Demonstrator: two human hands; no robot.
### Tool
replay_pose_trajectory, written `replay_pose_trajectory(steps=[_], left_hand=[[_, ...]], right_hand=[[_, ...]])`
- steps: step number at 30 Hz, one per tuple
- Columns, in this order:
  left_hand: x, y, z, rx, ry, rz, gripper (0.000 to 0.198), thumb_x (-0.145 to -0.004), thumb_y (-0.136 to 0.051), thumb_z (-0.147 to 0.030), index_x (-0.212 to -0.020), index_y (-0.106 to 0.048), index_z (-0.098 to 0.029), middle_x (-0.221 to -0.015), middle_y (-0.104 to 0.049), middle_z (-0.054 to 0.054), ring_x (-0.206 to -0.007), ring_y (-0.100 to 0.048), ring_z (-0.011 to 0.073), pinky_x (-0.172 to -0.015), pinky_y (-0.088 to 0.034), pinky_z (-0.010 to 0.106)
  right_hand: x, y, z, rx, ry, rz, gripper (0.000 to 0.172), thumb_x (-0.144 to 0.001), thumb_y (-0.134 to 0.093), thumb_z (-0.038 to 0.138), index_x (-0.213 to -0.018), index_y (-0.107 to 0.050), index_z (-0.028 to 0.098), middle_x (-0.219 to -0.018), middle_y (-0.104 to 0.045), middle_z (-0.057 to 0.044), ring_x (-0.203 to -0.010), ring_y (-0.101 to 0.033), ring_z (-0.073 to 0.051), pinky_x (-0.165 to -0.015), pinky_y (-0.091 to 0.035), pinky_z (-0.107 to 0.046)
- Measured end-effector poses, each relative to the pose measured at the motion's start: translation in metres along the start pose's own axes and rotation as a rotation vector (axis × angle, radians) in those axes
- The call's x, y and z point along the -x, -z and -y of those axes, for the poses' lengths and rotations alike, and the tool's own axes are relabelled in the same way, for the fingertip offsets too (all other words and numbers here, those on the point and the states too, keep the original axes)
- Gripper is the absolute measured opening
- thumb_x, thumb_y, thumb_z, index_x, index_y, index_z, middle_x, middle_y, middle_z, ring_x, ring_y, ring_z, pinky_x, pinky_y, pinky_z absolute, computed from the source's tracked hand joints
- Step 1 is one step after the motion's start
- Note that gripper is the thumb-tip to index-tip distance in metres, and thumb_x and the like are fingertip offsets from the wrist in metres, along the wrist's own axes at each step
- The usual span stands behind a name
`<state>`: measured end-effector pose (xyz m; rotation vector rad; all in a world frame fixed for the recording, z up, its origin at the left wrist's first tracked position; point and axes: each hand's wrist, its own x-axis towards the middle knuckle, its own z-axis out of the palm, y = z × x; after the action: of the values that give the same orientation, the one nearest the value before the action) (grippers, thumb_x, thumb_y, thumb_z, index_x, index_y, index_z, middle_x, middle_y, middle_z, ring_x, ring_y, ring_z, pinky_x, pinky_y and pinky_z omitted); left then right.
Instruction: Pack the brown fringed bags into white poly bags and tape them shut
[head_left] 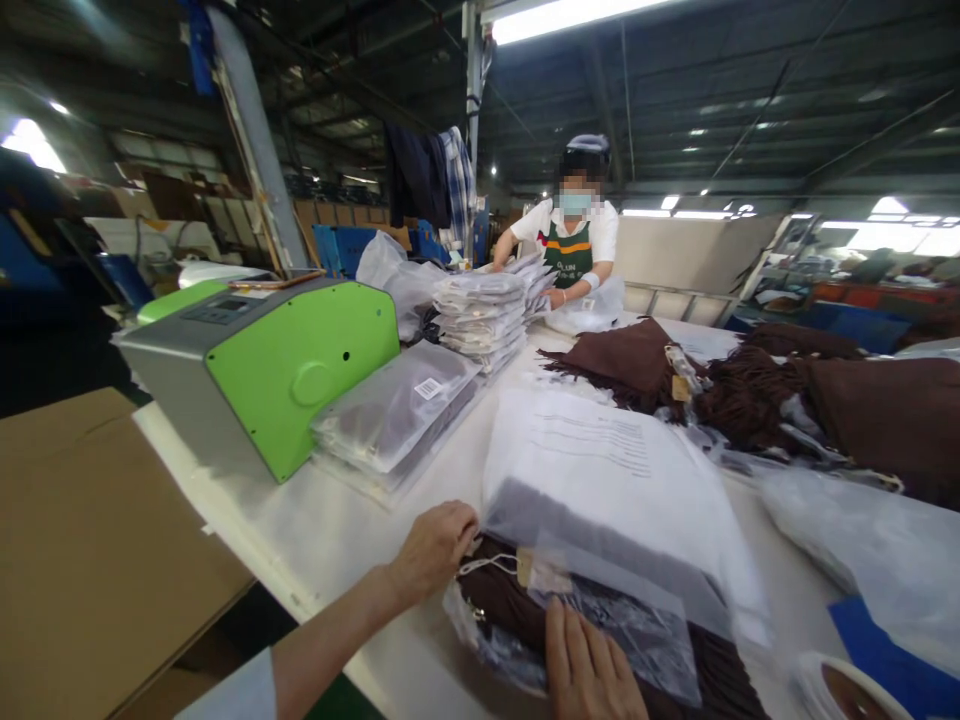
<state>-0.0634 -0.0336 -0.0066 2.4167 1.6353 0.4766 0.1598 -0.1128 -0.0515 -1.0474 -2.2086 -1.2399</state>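
A dark brown fringed scarf (499, 595) lies folded before me, with a string tag (544, 572) on top. A frosted plastic bag (592, 450) with printed lines covers its far part. My left hand (435, 545) is closed, its fingers pinched at the near left corner of the bag. What lies between the fingertips is partly hidden. My right hand (589, 665) rests flat, fingers stretched, on the near side of the scarf. Beside it, a small clear plastic piece (637, 630) lies over the scarf.
At the left stands a green and grey machine (300, 370), next to bagged items (397, 410). A taller stack of bags (480, 315) is behind. Across the table a co-worker (574, 240) handles bags. Brown scarves (622, 360) lie right; a tape roll (847, 690) sits front right.
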Motion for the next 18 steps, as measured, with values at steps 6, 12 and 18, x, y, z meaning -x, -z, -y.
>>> replay_pose_trajectory(steps=[6,12,18], left_hand=[[-0.017,-0.003,-0.006,0.177,0.239,0.053,0.009,-0.078,-0.047,-0.018,-0.079,-0.055,-0.019,-0.072,-0.061,0.001,-0.071,-0.057,0.0162,-0.066,-0.039,0.025],[-0.019,0.004,-0.002,0.451,0.323,0.17,0.012,-0.073,-0.046,-0.019,-0.076,-0.058,-0.018,-0.072,-0.062,0.001,-0.074,-0.057,0.0168,-0.068,-0.04,0.025],[-0.011,0.016,-0.007,0.783,0.404,0.294,0.03,-0.079,-0.034,-0.033,-0.09,-0.056,-0.014,-0.074,-0.061,0.002,-0.061,-0.054,0.0108,-0.053,-0.04,0.02]], right_hand=[[0.0,0.004,-0.009,-0.01,0.028,0.04,0.029,-0.079,-0.04,0.007,-0.091,-0.066,0.01,-0.083,-0.069,-0.009,-0.072,-0.063,-0.016,-0.064,-0.046,-0.026],[-0.007,0.007,-0.024,-0.042,0.058,0.083,0.028,-0.081,-0.04,0.008,-0.093,-0.065,0.008,-0.085,-0.069,-0.009,-0.071,-0.063,-0.015,-0.065,-0.048,-0.024],[-0.007,0.001,-0.036,-0.048,0.078,0.042,0.028,-0.082,-0.038,0.007,-0.093,-0.064,0.009,-0.08,-0.069,-0.006,-0.067,-0.062,-0.014,-0.062,-0.048,-0.022]])
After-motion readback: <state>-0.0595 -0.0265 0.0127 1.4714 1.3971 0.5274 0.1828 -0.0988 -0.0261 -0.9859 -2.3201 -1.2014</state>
